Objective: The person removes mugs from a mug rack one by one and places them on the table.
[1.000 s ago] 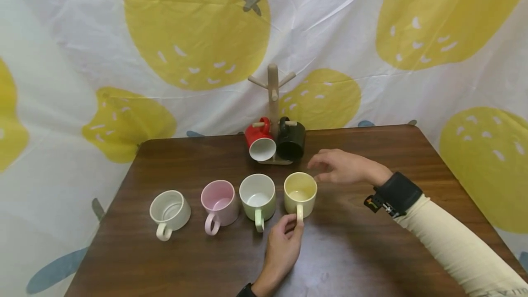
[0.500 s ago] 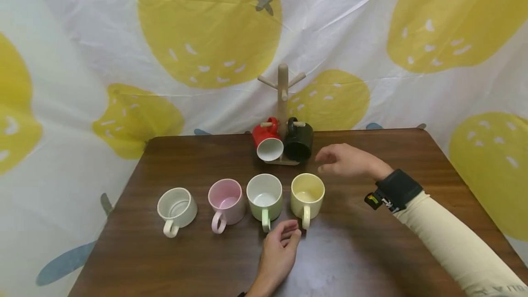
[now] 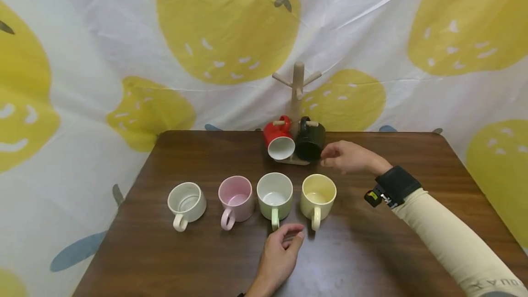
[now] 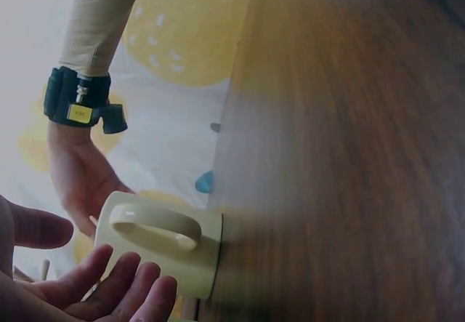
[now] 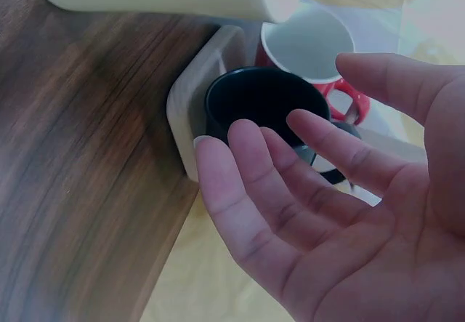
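While I watch from my end, the left hand (image 3: 279, 253) sits just short of the yellow mug (image 3: 318, 201) on the dark wooden table (image 3: 198, 260), its fingers loosely bent, thumb apart, holding nothing. I see the right hand (image 3: 349, 156) beyond that mug, relaxed and likewise holding nothing, beside the black mug (image 3: 310, 145); I cannot tell whether its fingertips touch it. The yellow mug stands upright between my 2 hands, handle toward the person. Close on its left is the green mug (image 3: 274, 201), handle near the left fingers, then the pink mug (image 3: 236, 200) and, farther off, the off-white mug (image 3: 187, 203). Behind this row of 4, the wooden mug tree (image 3: 298, 79) carries the black mug and the red mug (image 3: 274, 134) on lower pegs, mouths tilted forward, backed by a fruit-print cloth (image 3: 350, 35).
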A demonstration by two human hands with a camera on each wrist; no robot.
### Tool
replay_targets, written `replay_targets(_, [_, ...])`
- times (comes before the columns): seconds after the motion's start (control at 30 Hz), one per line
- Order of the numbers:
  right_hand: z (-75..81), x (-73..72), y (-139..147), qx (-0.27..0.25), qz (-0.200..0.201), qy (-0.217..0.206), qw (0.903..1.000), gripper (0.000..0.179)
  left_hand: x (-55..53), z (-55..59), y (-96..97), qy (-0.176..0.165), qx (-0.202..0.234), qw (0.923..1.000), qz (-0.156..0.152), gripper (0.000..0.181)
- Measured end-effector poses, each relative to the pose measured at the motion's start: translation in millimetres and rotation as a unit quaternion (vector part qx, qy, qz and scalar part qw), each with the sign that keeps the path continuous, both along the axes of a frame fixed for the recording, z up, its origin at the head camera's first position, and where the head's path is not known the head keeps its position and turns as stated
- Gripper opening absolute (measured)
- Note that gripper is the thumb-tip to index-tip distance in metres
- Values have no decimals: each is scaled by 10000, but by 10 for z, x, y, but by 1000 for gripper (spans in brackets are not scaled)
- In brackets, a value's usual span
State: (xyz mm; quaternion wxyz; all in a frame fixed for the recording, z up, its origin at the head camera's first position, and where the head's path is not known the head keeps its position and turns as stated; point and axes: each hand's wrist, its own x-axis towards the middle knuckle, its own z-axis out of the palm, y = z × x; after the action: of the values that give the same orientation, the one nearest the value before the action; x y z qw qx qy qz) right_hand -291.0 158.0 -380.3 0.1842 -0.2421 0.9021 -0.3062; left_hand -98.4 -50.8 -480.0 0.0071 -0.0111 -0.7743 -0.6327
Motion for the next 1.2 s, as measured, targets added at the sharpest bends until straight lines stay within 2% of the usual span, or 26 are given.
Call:
replay_targets(0.17, [23,-34,-54,99,-1,-7,10000,34,36,22,8,-33,55,10000,-53,24])
replay_targets(0.3, [36,-80,1,91,-463,-343,9983,34,68,40,33,-85,175,9997,-114,23])
replay_targets(0.47, [5,-164,158,-156,-1186,-1005,9877,55,93,21,56,19,228,9996,-193,23])
replay_targets(0.63, [-62,-234,215,-321,-1554,-1394,9774,74,122,4,62,15,302,9994,-153,22])
replay_targets(0.83, [-168,-282,186,-400,-1811,-1685,9681,84,161,8,64,-6,277,9994,-223,23])
replay_targets(0.97, [-192,-319,136,-625,-1833,-1916,9622,91,165,17,64,23,267,9993,-257,24])
replay_targets(1.13, [-222,-377,75,-897,-1774,-2221,9546,91,166,6,49,8,285,9993,-240,23])
replay_targets(1.2, [-246,-394,60,-1017,-1808,-2408,9481,91,168,-14,43,11,295,9992,-271,23])
